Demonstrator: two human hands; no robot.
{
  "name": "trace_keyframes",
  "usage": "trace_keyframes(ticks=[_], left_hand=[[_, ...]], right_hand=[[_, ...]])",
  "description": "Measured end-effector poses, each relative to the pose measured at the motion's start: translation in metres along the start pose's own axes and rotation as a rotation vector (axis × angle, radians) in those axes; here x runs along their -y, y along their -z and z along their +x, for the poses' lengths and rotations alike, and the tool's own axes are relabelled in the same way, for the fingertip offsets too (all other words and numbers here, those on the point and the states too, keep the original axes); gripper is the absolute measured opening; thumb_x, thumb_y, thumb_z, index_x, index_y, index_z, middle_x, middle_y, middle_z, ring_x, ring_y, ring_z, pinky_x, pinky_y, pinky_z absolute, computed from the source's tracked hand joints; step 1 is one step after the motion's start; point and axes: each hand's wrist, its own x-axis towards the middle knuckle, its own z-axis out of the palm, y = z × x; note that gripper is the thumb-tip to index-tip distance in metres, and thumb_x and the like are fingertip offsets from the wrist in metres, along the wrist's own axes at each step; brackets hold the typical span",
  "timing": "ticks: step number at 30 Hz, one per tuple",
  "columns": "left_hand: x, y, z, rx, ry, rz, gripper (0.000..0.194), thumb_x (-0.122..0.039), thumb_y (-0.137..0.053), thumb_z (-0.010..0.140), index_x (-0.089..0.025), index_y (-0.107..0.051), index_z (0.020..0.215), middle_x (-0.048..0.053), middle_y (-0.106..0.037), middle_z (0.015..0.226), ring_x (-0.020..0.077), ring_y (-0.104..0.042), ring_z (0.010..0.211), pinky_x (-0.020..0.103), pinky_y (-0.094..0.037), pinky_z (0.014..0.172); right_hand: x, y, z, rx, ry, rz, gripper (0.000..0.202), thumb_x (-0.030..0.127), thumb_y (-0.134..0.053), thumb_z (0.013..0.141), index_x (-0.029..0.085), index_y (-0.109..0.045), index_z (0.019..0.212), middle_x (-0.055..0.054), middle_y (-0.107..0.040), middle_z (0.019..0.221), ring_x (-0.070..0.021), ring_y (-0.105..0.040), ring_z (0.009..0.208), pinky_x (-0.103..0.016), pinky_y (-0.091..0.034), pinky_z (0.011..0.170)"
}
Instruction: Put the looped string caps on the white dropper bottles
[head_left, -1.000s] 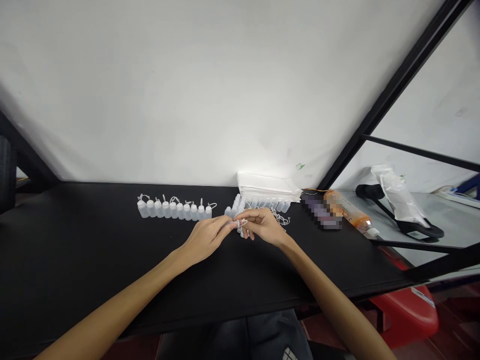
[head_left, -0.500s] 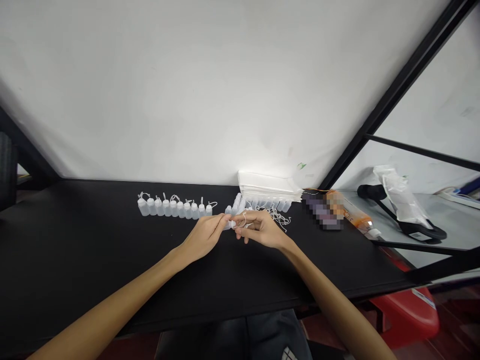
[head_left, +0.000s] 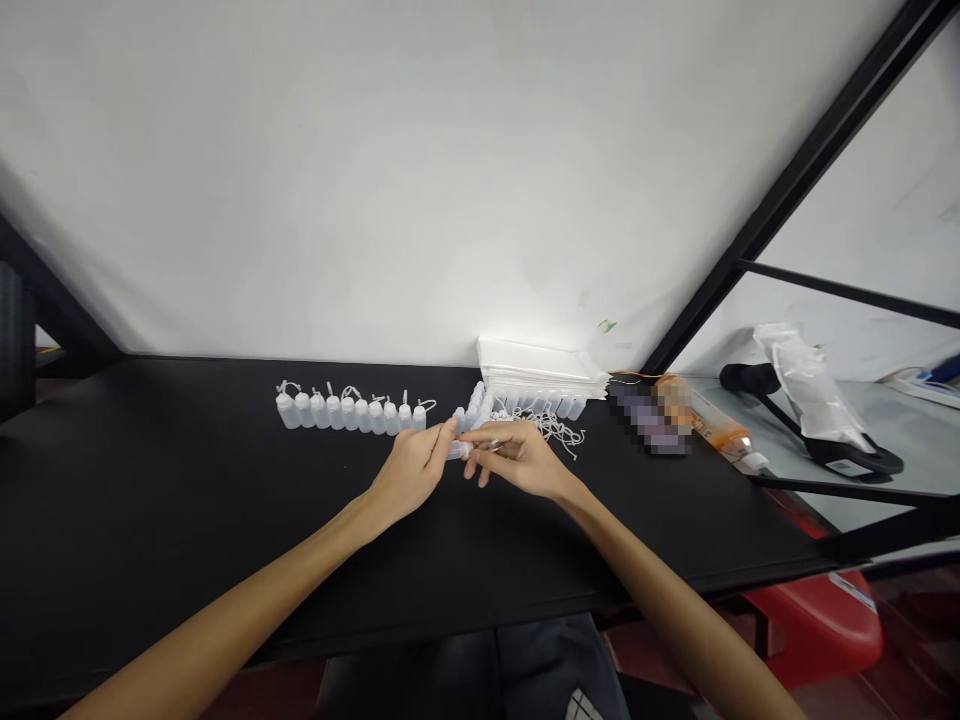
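My left hand [head_left: 411, 466] is closed round a small translucent plastic bottle [head_left: 457, 451], which lies on its side with its neck toward the right. My right hand [head_left: 526, 460] pinches the cap end of that bottle between thumb and fingers; the cap itself is mostly hidden. Just beyond my fingers stand more small bottles [head_left: 475, 404]. A tangle of thin white strapped caps [head_left: 556, 428] lies behind my right hand. Off to the left runs a row of several capped bottles [head_left: 346, 412], some with white straps sticking up from their caps.
A stack of white sheets or bags [head_left: 540, 370] sits against the wall over more bottles. Right of it are a pixelated dark item [head_left: 651, 420] and an orange-labelled drink bottle [head_left: 716, 430] on the black table [head_left: 187, 520]. A black frame bar [head_left: 847, 280] borders the right side.
My right fingers have closed in on the bottle's neck, and the white strap that showed looping between my hands is now mostly hidden. The view has shifted slightly.
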Motion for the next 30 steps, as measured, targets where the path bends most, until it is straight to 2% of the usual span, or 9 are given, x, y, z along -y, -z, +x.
trace_keyframes(ticks=[3, 10, 13, 17, 20, 22, 26, 28, 30], left_hand=[[0.0, -0.001, -0.001, -0.02, -0.023, 0.014, 0.047, -0.032, -0.033, 0.1, -0.016, -0.046, 0.057, -0.005, -0.039, 0.044, 0.0082, -0.04, 0.04, 0.024, -0.031, 0.047], [0.004, -0.002, -0.004, -0.039, -0.093, 0.046, 0.044, -0.029, -0.033, 0.101, -0.017, -0.045, 0.06, -0.006, -0.035, 0.045, 0.007, -0.037, 0.039, 0.024, -0.03, 0.045], [0.007, -0.002, -0.004, -0.05, -0.187, 0.116, 0.04, -0.025, -0.032, 0.101, -0.017, -0.045, 0.064, -0.007, -0.033, 0.046, 0.0066, -0.035, 0.038, 0.023, -0.028, 0.043], [0.012, -0.003, -0.006, -0.077, -0.348, 0.267, 0.034, -0.021, -0.031, 0.101, -0.015, -0.051, 0.074, -0.005, -0.044, 0.053, 0.0074, -0.042, 0.042, 0.022, -0.031, 0.044], [0.011, -0.001, -0.005, -0.092, -0.453, 0.382, 0.037, -0.022, -0.03, 0.101, -0.014, -0.053, 0.072, -0.003, -0.048, 0.054, 0.0084, -0.043, 0.044, 0.023, -0.029, 0.043], [0.005, 0.004, -0.003, -0.073, -0.428, 0.351, 0.04, -0.023, -0.03, 0.101, -0.014, -0.054, 0.07, -0.002, -0.05, 0.055, 0.0085, -0.044, 0.045, 0.022, -0.03, 0.044], [-0.009, 0.018, 0.005, -0.009, -0.178, 0.119, 0.044, -0.029, -0.033, 0.101, -0.014, -0.06, 0.07, -0.002, -0.051, 0.054, 0.0086, -0.047, 0.049, 0.021, -0.038, 0.051], [-0.012, 0.022, 0.007, 0.046, -0.115, 0.057, 0.036, -0.033, -0.043, 0.098, -0.014, -0.067, 0.079, -0.002, -0.056, 0.058, 0.0092, -0.048, 0.05, 0.021, -0.039, 0.05], [-0.011, 0.024, 0.009, 0.081, -0.109, 0.024, 0.026, -0.033, -0.052, 0.094, -0.015, -0.07, 0.09, 0.001, -0.063, 0.069, 0.0099, -0.052, 0.056, 0.02, -0.041, 0.05]], right_hand=[[-0.002, -0.002, 0.0, -0.027, -0.003, -0.018, 0.026, 0.029, -0.071, 0.081, 0.018, -0.076, 0.104, -0.005, -0.069, 0.075, -0.0121, -0.066, 0.056, -0.028, -0.059, 0.053], [-0.005, -0.005, 0.002, -0.046, 0.016, 0.08, 0.024, 0.029, -0.073, 0.08, 0.018, -0.076, 0.101, -0.005, -0.071, 0.076, -0.0145, -0.07, 0.063, -0.028, -0.061, 0.058], [-0.007, -0.006, 0.001, -0.041, 0.0, 0.116, 0.023, 0.028, -0.072, 0.081, 0.017, -0.076, 0.1, -0.005, -0.072, 0.075, -0.0158, -0.071, 0.065, -0.028, -0.06, 0.06], [-0.009, -0.007, 0.0, -0.054, -0.038, 0.193, 0.024, 0.03, -0.074, 0.08, 0.015, -0.076, 0.098, -0.005, -0.073, 0.073, -0.0183, -0.073, 0.068, -0.032, -0.061, 0.066], [-0.007, -0.008, 0.0, -0.057, -0.053, 0.226, 0.025, 0.032, -0.075, 0.079, 0.014, -0.075, 0.096, -0.005, -0.073, 0.073, -0.019, -0.074, 0.069, -0.034, -0.062, 0.069], [-0.003, -0.008, 0.0, -0.07, -0.047, 0.201, 0.025, 0.033, -0.074, 0.079, 0.014, -0.075, 0.096, -0.005, -0.073, 0.072, -0.0185, -0.073, 0.069, -0.034, -0.062, 0.069], [0.003, -0.007, 0.0, -0.135, 0.037, 0.058, 0.024, 0.032, -0.071, 0.082, 0.016, -0.074, 0.1, -0.005, -0.073, 0.073, -0.0176, -0.072, 0.068, -0.034, -0.062, 0.069], [0.003, -0.005, 0.0, -0.185, 0.088, -0.031, 0.022, 0.031, -0.07, 0.083, 0.017, -0.074, 0.1, -0.005, -0.073, 0.075, -0.0179, -0.072, 0.069, -0.033, -0.061, 0.067], [0.003, -0.003, 0.0, -0.221, 0.113, -0.114, 0.021, 0.029, -0.07, 0.083, 0.017, -0.074, 0.1, -0.006, -0.073, 0.078, -0.0185, -0.073, 0.07, -0.033, -0.061, 0.066]])
